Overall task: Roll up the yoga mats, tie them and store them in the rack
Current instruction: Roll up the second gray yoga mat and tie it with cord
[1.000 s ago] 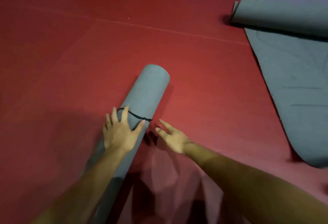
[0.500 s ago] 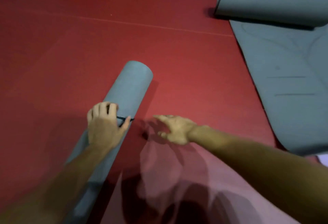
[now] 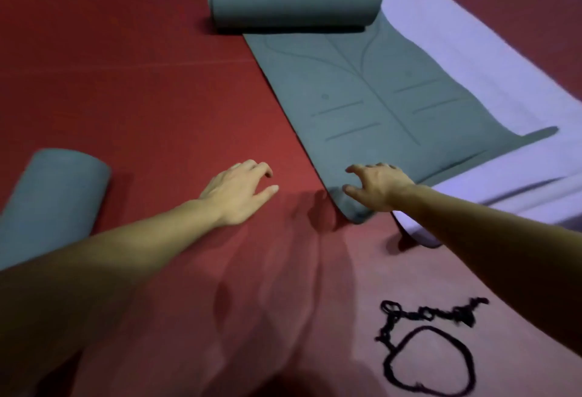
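Red floor (image 3: 157, 81); black cord (image 3: 428, 314) lies near lilac mat (image 3: 504, 81).

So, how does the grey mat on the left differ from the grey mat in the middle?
The left mat is rolled up fully; the middle mat lies mostly spread, only its far end rolled. The left mat lies on bare red floor; the middle mat overlaps a lavender mat. Both are grey.
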